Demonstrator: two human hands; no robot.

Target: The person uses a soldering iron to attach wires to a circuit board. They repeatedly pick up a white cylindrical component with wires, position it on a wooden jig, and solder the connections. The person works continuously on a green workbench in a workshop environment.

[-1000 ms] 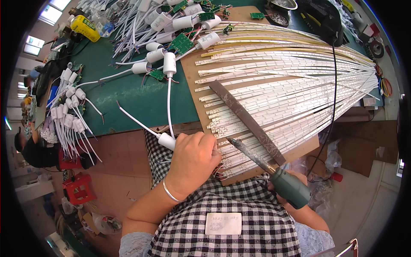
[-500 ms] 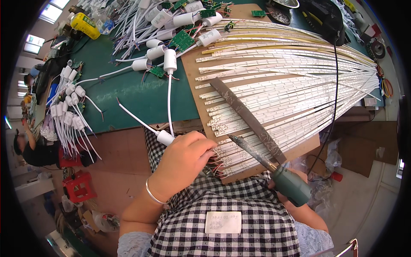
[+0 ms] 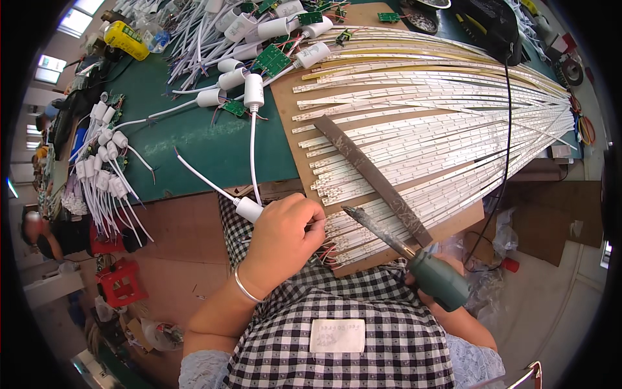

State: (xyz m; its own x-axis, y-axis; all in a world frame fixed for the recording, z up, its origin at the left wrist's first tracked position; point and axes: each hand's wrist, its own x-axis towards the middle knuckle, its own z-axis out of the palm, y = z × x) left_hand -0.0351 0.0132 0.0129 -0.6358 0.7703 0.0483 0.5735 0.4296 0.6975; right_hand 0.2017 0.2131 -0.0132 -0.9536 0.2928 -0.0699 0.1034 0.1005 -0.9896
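My left hand (image 3: 288, 233) is closed at the left end of the strips, its fingers curled round a white cylindrical end cap (image 3: 248, 209) with a white cable (image 3: 206, 177). The hand hides the cap's inner end. Thin red wires (image 3: 329, 254) show beside the fingertips at the nearest strips. My right hand (image 3: 447, 310) grips the green handle of a soldering iron (image 3: 440, 282); the handle hides most of its fingers. The iron's dark tip points up-left over the white LED strips (image 3: 447, 139), which fan out on a brown board (image 3: 295, 129). Across them lies a dark flat metal bar (image 3: 372, 178).
White caps with cables and green circuit boards (image 3: 272, 59) are heaped at the back of the green table (image 3: 188, 152). More caps (image 3: 103, 152) hang at its left edge. A yellow bottle (image 3: 125, 40) stands far left. A black cord (image 3: 508, 123) crosses the strips.
My left hand has shifted slightly, and its fingers have drawn in a little from the strip ends. The soldering iron stays nearly in place. A person at far left has moved.
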